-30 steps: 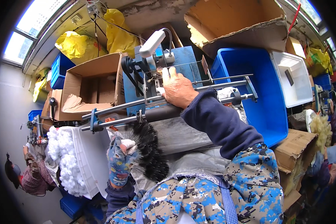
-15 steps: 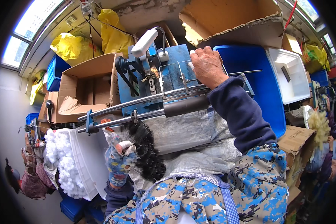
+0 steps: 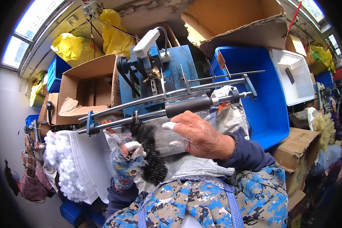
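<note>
My left hand (image 3: 130,161), in a patterned blue cover with white-wrapped fingertips, is closed at the left of my lap; what it holds, if anything, is hidden. Against its right side lies a mass of black bristly tufts with pale specks (image 3: 151,157). My right hand (image 3: 199,135), bare with white-wrapped fingertips, hovers just below the machine's dark grey roller sleeve (image 3: 188,106). Its fingers are stretched forward and to the left, holding nothing visible. Ahead stands a blue bench machine (image 3: 178,64) with long metal rods (image 3: 121,123) across its front.
A silvery sheet (image 3: 171,136) covers the area before me. At left are an open cardboard box (image 3: 91,83) and a white bin (image 3: 91,163) of fluffy white pieces. A large blue tub (image 3: 269,114) stands at right. Other people work at both far sides.
My right hand has left the machine's far right side and come down toward me, below the roller. The roller's right end now shows. My left hand has shifted slightly right.
</note>
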Motion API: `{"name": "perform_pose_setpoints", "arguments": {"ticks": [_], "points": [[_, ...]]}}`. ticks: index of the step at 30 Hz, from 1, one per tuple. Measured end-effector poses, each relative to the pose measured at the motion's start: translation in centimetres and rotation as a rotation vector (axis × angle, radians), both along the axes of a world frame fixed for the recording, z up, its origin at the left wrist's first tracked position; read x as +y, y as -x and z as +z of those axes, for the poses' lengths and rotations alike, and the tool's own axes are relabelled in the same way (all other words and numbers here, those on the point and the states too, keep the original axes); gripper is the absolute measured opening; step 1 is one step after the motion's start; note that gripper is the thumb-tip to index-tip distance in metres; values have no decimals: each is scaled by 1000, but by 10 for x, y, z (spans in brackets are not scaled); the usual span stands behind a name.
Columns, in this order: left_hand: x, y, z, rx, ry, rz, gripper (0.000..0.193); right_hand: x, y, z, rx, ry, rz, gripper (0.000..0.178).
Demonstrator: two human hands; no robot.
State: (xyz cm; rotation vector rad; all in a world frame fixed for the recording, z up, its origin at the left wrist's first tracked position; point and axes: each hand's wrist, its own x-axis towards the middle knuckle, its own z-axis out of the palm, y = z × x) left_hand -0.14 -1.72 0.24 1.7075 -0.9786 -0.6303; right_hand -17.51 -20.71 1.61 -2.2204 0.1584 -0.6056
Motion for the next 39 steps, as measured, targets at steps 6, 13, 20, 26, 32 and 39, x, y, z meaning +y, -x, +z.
{"name": "perform_pose_setpoints", "arguments": {"ticks": [6,13,20,26,32,39], "points": [[-17,15,18,-451,31,-190,24,19,-30,25,-405,-1125,225,18],[10,-41,-23,-993,-453,-161,24,-89,-23,27,-159,-241,-250,20],[10,-41,-41,-661,-415,-236,20,-116,-94,-47,513,665,-504,13],[19,-48,-41,-389,-360,-73,22,-115,-97,-62,485,652,-527,13],[10,-42,-30,-414,-270,-38,20,-111,-94,-60,498,723,-545,12],[10,-38,-24,-557,-107,17,19,-111,-93,-61,475,703,-535,11]]}}
